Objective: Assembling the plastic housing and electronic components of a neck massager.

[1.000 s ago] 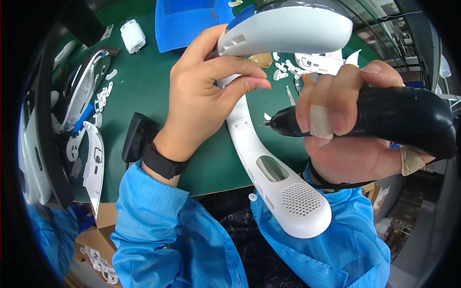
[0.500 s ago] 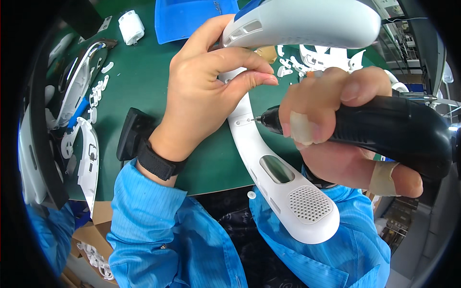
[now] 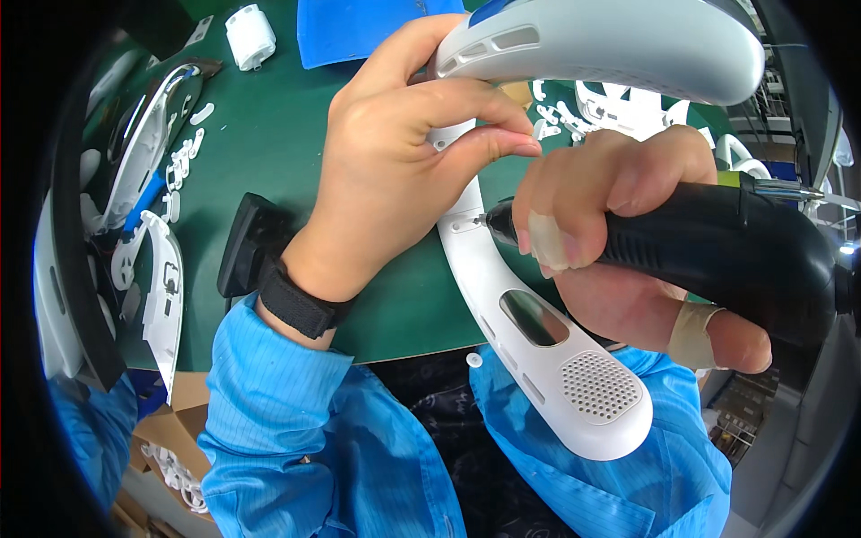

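Pinched by the left hand (image 3: 395, 170) with closed fingers above the green surface (image 3: 269, 134), the white neck fan (image 3: 538, 323) is best held still while the driver (image 3: 717, 251), gripped in the right hand (image 3: 619, 242), is kept square to the screw.

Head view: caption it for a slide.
Left hand steadies a white U-shaped housing while right hand presses a black electric screwdriver against it.
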### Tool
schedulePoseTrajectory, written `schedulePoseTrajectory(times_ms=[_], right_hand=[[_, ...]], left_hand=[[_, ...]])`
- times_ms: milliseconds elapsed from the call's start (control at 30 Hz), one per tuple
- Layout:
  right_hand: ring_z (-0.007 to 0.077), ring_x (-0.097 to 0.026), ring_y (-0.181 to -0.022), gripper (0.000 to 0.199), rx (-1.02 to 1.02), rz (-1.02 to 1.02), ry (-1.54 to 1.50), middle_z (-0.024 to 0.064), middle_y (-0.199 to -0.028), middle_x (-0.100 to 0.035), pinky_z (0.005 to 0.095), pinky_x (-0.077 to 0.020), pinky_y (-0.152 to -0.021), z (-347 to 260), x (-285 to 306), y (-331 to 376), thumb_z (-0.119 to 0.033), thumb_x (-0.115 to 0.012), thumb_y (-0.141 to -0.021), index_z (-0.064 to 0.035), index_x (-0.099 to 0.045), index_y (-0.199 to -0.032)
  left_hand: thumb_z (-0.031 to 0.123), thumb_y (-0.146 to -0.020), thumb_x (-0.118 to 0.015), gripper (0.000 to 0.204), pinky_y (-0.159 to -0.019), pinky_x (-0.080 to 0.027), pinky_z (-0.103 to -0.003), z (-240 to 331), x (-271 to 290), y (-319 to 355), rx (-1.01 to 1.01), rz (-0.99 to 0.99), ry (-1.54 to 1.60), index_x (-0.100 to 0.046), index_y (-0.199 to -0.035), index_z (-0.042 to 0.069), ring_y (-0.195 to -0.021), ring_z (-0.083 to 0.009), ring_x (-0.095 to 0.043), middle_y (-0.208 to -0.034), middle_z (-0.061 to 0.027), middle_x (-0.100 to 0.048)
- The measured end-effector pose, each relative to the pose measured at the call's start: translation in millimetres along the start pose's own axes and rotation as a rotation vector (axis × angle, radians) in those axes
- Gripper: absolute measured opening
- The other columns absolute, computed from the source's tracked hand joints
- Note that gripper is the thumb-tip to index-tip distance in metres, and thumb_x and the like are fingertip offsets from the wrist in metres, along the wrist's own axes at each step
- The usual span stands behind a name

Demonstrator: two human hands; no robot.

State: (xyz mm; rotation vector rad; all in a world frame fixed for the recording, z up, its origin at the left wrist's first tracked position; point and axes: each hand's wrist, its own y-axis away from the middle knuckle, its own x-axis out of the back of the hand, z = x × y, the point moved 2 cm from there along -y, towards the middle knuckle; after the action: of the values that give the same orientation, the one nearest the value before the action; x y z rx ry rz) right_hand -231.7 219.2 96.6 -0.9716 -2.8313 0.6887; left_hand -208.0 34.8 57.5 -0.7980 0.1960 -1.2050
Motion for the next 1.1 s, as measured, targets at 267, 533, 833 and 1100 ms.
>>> schedulePoseTrajectory(times_ms=[267,533,833,1100], right_hand=[[0.0184,-0.054,-0.076,0.089,0.012,-0.049,-0.090,0.0087,-0.087,-0.055,0.0347,-0.0465,-0.068,3.1,-13.7,-9.6,-0.083,-0.070,-0.072,-0.0059,-0.045,-0.110],[0.0188,-0.054,-0.076,0.089,0.038,-0.016,-0.213,0.0085,-0.087,-0.055,0.0364,-0.0458,-0.071,11.2,-14.8,-6.9,-0.083,-0.070,-0.071,-0.0064,-0.046,-0.111],[0.0210,-0.057,-0.076,0.097,0.124,-0.076,-0.156,0.0101,-0.088,-0.059,0.0376,-0.0473,-0.067,16.4,-3.5,-10.5,-0.083,-0.067,-0.074,-0.0012,-0.049,-0.122],[0.0182,-0.057,-0.073,0.094,0.212,-0.114,-0.228,0.0047,-0.089,-0.058,0.0334,-0.0470,-0.064,-35.5,8.8,-37.8,-0.082,-0.062,-0.079,-0.0039,-0.050,-0.130]], left_hand=[[0.002,-0.070,-0.085,0.019,-0.080,-0.052,-0.032,-0.9,-2.7,0.3,-0.008,0.013,0.058,-0.079,-0.087,0.006,-0.093,-0.0225,-0.065,-0.106,-0.0086,-0.066],[0.000,-0.070,-0.084,0.019,-0.083,-0.052,-0.032,-1.8,-4.4,0.6,-0.019,0.018,0.075,-0.078,-0.087,0.005,-0.095,-0.0227,-0.066,-0.107,-0.0090,-0.066],[-0.003,-0.073,-0.080,0.020,-0.084,-0.052,-0.033,-8.1,-4.7,3.6,-0.004,0.009,0.120,-0.077,-0.091,0.005,-0.097,-0.0245,-0.065,-0.112,-0.0107,-0.064],[-0.003,-0.078,-0.076,0.015,-0.089,-0.051,-0.036,-4.4,-6.0,1.6,0.033,-0.078,0.131,-0.076,-0.091,0.004,-0.104,-0.0278,-0.061,-0.123,-0.0133,-0.057]])
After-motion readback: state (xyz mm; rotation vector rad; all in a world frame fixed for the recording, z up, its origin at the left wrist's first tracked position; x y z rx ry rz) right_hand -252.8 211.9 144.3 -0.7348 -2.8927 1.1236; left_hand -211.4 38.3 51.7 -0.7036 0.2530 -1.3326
